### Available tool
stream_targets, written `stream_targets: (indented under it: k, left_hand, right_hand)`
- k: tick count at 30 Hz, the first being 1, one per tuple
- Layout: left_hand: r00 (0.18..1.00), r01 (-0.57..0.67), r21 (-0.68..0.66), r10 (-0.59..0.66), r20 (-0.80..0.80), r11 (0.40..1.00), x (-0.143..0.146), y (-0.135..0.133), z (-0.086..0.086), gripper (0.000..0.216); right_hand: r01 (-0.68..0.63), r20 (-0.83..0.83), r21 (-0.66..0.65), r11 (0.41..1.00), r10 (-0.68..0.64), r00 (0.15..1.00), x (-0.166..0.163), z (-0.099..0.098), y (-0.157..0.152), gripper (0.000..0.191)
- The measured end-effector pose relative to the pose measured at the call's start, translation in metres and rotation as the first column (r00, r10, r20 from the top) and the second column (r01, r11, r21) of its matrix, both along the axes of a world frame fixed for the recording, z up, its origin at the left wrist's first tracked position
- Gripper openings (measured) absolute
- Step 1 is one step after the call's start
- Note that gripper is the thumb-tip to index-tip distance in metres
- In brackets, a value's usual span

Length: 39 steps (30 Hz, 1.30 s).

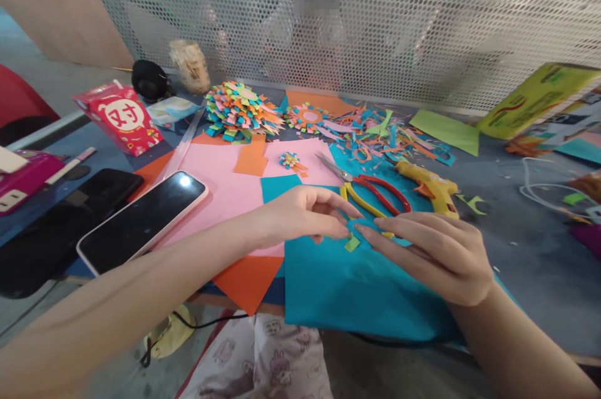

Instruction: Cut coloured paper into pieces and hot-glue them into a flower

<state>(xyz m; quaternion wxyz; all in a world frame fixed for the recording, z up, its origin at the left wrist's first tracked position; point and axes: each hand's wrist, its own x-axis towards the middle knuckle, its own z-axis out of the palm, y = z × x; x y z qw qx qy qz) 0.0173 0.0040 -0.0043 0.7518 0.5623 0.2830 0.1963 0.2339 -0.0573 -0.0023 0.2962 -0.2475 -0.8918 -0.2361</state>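
Note:
Over the blue paper sheet, my left hand and my right hand meet at a small blue paper piece. The fingertips of both are closed on it, and the fingers hide part of it. A light green paper strip sticks out just below. Right behind my hands lie scissors with red and yellow handles, blades pointing away to the left. A yellow glue gun rests beyond my right hand. Left of the scissors, a tiny fringed paper flower sits on the pink paper.
Fringed paper flowers and a heap of paper scraps lie along a perforated metal panel. A phone, a black device and a red snack packet are on the left. A yellow-green box stands at right.

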Motion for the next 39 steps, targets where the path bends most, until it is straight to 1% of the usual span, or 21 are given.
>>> stream_targets:
  k: [2, 6, 11, 13, 16, 18, 22, 25, 27, 30, 32, 33, 34, 35, 36, 37, 38, 39]
  left_hand:
    - [1.0, -0.001, 0.009, 0.001, 0.012, 1.0, 0.0, 0.0, 0.0, 0.022]
    - [1.0, -0.016, 0.013, 0.016, 0.004, 1.0, 0.0, 0.0, -0.001, 0.022]
    - [1.0, -0.018, 0.019, 0.017, 0.023, 1.0, 0.0, 0.0, -0.004, 0.024]
    - [1.0, -0.024, 0.024, 0.024, 0.019, 0.999, 0.001, 0.001, -0.004, 0.024]
    - [0.999, -0.04, 0.019, 0.04, 0.0, 0.999, 0.001, 0.001, -0.004, 0.024]
    - [0.999, -0.046, 0.012, 0.046, -0.011, 0.999, 0.002, 0.001, -0.002, 0.024]
    - [0.998, -0.052, -0.063, 0.049, -0.044, 0.997, 0.001, -0.001, 0.001, 0.016]
    - [0.996, -0.047, -0.043, 0.043, -0.08, 0.998, 0.001, -0.002, 0.002, 0.01]
    - [0.997, -0.056, 0.002, 0.056, -0.061, 0.998, 0.002, -0.001, 0.0, 0.007]
    - [0.997, -0.077, 0.016, 0.077, 0.007, 0.997, 0.001, 0.0, -0.002, 0.009]
    - [0.994, -0.099, -0.004, 0.1, 0.039, 0.995, 0.001, 0.002, -0.004, 0.015]
    - [0.991, -0.126, -0.021, 0.127, 0.046, 0.992, 0.001, 0.003, -0.004, 0.018]
    - [0.985, -0.166, -0.039, 0.168, 0.044, 0.985, 0.002, 0.004, -0.005, 0.019]
    - [0.975, -0.218, -0.055, 0.22, 0.034, 0.974, 0.002, 0.005, -0.006, 0.019]
    - [0.962, -0.27, -0.063, 0.272, 0.02, 0.961, 0.002, 0.007, -0.006, 0.018]
    - [0.948, -0.315, -0.064, 0.317, 0.015, 0.947, 0.002, 0.008, -0.007, 0.016]
    - [0.936, -0.35, -0.063, 0.352, 0.015, 0.935, 0.001, 0.009, -0.008, 0.013]
    - [0.926, -0.375, -0.063, 0.376, 0.02, 0.925, 0.001, 0.011, -0.009, 0.01]
  right_hand:
    - [-0.002, -0.009, -0.017, 1.0, 0.001, 1.0, 0.001, -0.001, 0.0, 0.03]
    - [-0.025, -0.035, -0.009, 1.0, 0.024, 0.999, 0.006, -0.008, 0.001, 0.031]
    - [0.038, -0.02, -0.092, 0.995, -0.04, 0.999, 0.011, -0.017, 0.002, 0.031]
    - [0.025, -0.003, -0.071, 0.997, -0.026, 1.0, 0.011, -0.017, 0.001, 0.031]
    - [-0.027, 0.019, -0.013, 1.0, 0.027, 0.999, 0.008, -0.014, 0.001, 0.033]
    - [-0.032, 0.011, -0.015, 0.999, 0.033, 0.999, 0.007, -0.013, 0.001, 0.033]
    - [0.01, -0.053, -0.091, 0.996, -0.015, 0.998, 0.006, -0.007, 0.001, 0.029]
    - [0.038, -0.053, -0.099, 0.994, -0.043, 0.998, 0.004, -0.002, 0.001, 0.026]
    - [0.038, -0.057, -0.086, 0.996, -0.043, 0.997, 0.002, -0.002, 0.001, 0.023]
    - [0.034, -0.094, -0.038, 0.999, -0.038, 0.995, -0.001, -0.004, 0.005, 0.015]
    - [0.094, -0.165, 0.015, 0.995, -0.09, 0.982, 0.0, -0.006, 0.01, 0.014]
    - [0.17, -0.211, 0.021, 0.985, -0.162, 0.964, 0.004, -0.007, 0.014, 0.013]
    - [0.283, -0.27, 0.014, 0.959, -0.269, 0.925, 0.01, -0.009, 0.019, 0.008]
    - [0.411, -0.319, -0.015, 0.912, -0.394, 0.862, 0.019, -0.01, 0.024, 0.004]
    - [0.562, -0.351, -0.098, 0.822, -0.557, 0.753, 0.03, -0.012, 0.029, 0.012]
    - [0.695, -0.377, -0.142, 0.705, -0.688, 0.621, 0.042, -0.015, 0.034, 0.024]
    - [0.783, -0.377, -0.192, 0.592, -0.781, 0.498, 0.056, -0.019, 0.038, 0.038]
    - [0.843, -0.37, -0.259, 0.471, -0.855, 0.364, 0.069, -0.023, 0.041, 0.049]
